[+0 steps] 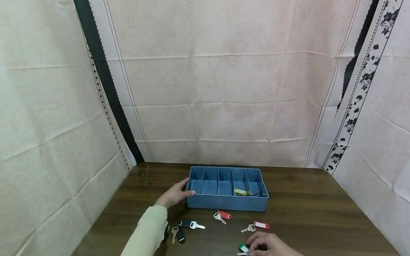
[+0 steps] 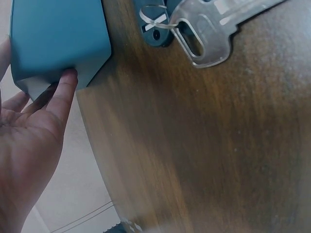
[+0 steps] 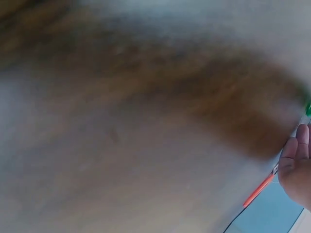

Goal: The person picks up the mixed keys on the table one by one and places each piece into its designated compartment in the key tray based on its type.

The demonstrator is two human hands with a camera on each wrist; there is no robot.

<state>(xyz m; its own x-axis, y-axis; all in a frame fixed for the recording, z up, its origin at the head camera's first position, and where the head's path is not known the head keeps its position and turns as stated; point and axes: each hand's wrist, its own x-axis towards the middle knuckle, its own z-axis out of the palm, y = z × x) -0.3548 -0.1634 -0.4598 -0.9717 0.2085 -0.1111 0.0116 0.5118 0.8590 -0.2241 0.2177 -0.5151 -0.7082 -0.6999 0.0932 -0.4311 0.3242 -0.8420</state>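
A blue box (image 1: 225, 202) with a row of compartments stands near the back of the table. My left hand (image 1: 175, 194) grips its left end, thumb on the front wall; the left wrist view shows the fingers (image 2: 63, 94) against that end. A yellow key tag (image 1: 240, 192) lies in the second compartment from the right, and small, unclear items lie in the rightmost one. Close to the table's front, my right hand (image 1: 268, 247) has bent fingers at a silver key with a green tag (image 1: 243, 248), pinching the key's head. The fingertips partly cover that key.
Two keys with red tags, one red tag (image 1: 225, 214) and another red tag (image 1: 261, 225), lie before the box. Left of them, beside my left sleeve, are a silver key (image 1: 197, 225) and a brassy key (image 1: 175, 233) with dark tags. Cloth hangs around the table.
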